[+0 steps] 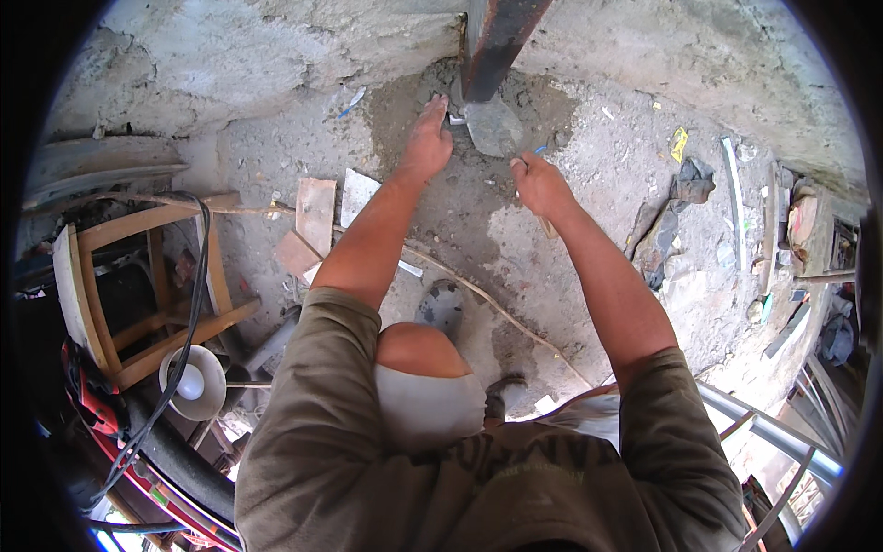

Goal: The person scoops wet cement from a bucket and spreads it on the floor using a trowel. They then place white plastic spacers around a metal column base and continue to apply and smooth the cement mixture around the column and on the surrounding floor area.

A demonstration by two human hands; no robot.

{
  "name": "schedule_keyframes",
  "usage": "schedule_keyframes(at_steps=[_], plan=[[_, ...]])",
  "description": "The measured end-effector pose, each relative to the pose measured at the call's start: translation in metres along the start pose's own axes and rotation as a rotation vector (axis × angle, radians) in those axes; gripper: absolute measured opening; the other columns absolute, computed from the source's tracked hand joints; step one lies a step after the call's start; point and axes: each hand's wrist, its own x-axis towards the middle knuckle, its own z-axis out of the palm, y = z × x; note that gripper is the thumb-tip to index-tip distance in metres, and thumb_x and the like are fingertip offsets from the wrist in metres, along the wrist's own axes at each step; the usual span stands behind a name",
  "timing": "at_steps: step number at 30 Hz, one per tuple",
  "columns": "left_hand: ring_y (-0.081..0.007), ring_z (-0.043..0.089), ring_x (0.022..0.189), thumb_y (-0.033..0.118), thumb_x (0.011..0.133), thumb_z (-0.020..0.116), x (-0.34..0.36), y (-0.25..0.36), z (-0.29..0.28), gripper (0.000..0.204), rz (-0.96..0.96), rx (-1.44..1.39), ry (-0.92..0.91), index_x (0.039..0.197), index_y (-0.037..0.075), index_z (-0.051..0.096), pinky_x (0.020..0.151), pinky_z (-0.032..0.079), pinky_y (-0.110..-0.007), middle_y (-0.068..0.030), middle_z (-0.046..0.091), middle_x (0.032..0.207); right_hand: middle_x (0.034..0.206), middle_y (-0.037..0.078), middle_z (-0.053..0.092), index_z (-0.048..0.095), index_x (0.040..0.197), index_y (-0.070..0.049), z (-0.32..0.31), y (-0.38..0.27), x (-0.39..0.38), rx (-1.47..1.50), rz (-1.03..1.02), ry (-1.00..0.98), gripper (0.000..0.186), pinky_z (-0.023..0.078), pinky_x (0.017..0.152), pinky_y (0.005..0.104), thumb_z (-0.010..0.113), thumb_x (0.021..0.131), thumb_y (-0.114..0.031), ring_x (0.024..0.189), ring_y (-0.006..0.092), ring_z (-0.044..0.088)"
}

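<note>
Brown short-sleeved shirt of the person is nearest to the camera, and 2 bare forearms reach forward from it. At far left is a frame of pale brown wooden bars, with a white, bowl-shaped lamp shade near it. Then come flat, pinkish-brown tile pieces, beside the left forearm. The left hand has its fingers straight and close together, over a dark, wet-looking patch of mortar; whether it presses there, I cannot tell. To its right is the foot of a dark, upright metal post. A trowel with a grey, rounded metal blade lies at this foot, ahead and slightly left of the right hand, which is closed around its handle. Its long axis is slanting: blade toward the post, handle back and to the right. Farther right lies a long white strip. Rough concrete walls limit the far side; room for moving seems wider toward the person, where a thin wooden stick crosses the floor.
</note>
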Motion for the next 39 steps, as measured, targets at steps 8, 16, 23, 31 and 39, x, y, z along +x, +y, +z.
schedule_keyframes(at_steps=[8, 16, 23, 31, 39], plan=[[-0.0447, 0.038, 0.142, 0.006, 0.087, 0.061, -0.054, 0.000, -0.039, 0.059, 0.044, 0.185, 0.123, 0.144, 0.004, 0.049, 0.118, 0.033, -0.048, -0.0242, 0.045, 0.151, 0.111, 0.035, 0.063, 0.057, 0.121, 0.000, 0.036, 0.038, -0.035, 0.270, 0.142, -0.030, 0.044, 0.047, 0.094, 0.0530, 0.044, 0.102, -0.038, 0.108, 0.0517, 0.059], [-0.0442, 0.041, 0.140, 0.012, 0.084, 0.065, -0.149, 0.001, -0.065, 0.056, -0.087, 0.400, 0.103, 0.139, 0.005, 0.055, 0.116, 0.032, -0.052, -0.0246, 0.048, 0.148, 0.100, 0.032, 0.066, 0.058, 0.117, -0.003, 0.025, 0.057, -0.120, 0.136, 0.267, -0.035, 0.036, 0.049, 0.087, 0.0548, 0.048, 0.100, -0.033, 0.100, 0.0505, 0.062], [-0.0428, 0.037, 0.143, 0.016, 0.086, 0.065, -0.190, -0.019, -0.079, 0.054, -0.120, 0.602, 0.086, 0.138, 0.007, 0.056, 0.114, 0.030, -0.056, -0.0205, 0.047, 0.150, 0.093, 0.027, 0.069, 0.062, 0.118, 0.001, 0.062, 0.055, -0.064, 0.195, 0.133, -0.214, 0.043, 0.050, 0.084, 0.0484, 0.053, 0.098, -0.036, 0.094, 0.0459, 0.066], [-0.0399, 0.032, 0.146, 0.024, 0.088, 0.067, -0.200, -0.040, -0.083, 0.057, -0.112, 0.525, 0.059, 0.141, 0.009, 0.053, 0.115, 0.028, -0.058, -0.0182, 0.038, 0.158, 0.095, 0.029, 0.068, 0.064, 0.119, -0.004, 0.064, 0.054, -0.077, 0.155, 0.109, -0.063, 0.040, 0.052, 0.086, 0.0502, 0.055, 0.097, -0.035, 0.095, 0.0467, 0.066], [-0.0413, 0.026, 0.149, 0.035, 0.090, 0.065, -0.207, -0.055, -0.071, 0.064, -0.116, 0.527, 0.108, 0.148, 0.015, 0.047, 0.117, 0.024, -0.058, -0.0154, 0.030, 0.163, 0.083, 0.021, 0.067, 0.061, 0.115, -0.006, -0.021, 0.046, -0.107, 0.106, -0.265, -0.327, 0.031, 0.051, 0.072, 0.0463, 0.061, 0.097, -0.032, 0.078, 0.0399, 0.067]])
